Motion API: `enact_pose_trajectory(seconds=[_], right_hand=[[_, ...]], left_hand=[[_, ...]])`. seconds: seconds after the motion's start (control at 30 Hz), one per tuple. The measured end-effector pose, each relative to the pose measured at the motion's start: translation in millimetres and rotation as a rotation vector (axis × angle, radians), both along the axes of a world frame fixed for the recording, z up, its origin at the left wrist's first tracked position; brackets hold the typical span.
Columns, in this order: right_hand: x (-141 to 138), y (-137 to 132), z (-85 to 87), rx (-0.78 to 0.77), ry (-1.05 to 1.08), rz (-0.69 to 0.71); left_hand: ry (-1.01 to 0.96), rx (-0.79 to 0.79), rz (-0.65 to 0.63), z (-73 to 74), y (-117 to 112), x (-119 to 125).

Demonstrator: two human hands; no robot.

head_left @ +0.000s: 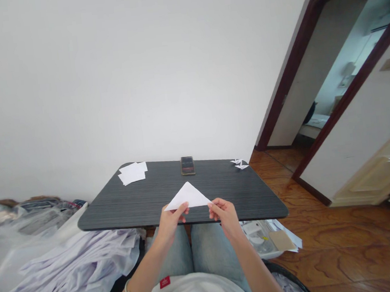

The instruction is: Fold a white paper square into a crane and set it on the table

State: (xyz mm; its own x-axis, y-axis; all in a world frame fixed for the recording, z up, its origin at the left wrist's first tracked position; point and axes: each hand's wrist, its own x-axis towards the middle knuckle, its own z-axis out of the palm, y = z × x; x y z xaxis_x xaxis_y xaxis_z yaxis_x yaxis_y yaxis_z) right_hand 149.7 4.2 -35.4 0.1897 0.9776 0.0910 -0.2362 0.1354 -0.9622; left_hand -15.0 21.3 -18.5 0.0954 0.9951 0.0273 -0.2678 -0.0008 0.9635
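Note:
A white sheet of paper, folded into a triangle, is held over the front part of the dark table, its point facing away from me. My left hand pinches the paper near its left corner, thumb on top. At the right corner, the thumb and fingers of my right hand are closed on the paper. The fingers beneath the sheet are partly hidden.
Loose white sheets lie at the table's back left. A phone stands at the back middle. Folded paper cranes sit at the back right. White cloth-like material is heaped left of my legs; a box of items is below right.

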Motion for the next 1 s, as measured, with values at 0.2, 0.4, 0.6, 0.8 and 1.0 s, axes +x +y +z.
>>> enact_pose_trajectory(seconds=[0.2,0.4,0.6,0.8,1.0], right_hand=[[10,1,0.1,0.007,0.003,-0.041],[6,0,1.6,0.004,0.050,0.011],[-20,-1,6.5,0.010,0.042,0.135],[-33,3,5.6,-0.012,0.035,0.081],[-32,2,9.3,-0.019,0.018,0.053]], left_hand=[[-0.016,-0.019,0.044,0.0,4,-4],[-0.027,-0.013,0.071,2.9,7,-5],[-0.011,-0.002,0.003,2.2,3,6],[0.034,0.000,-0.093,1.8,-2,10],[0.067,0.039,-0.150,5.5,-4,11]])
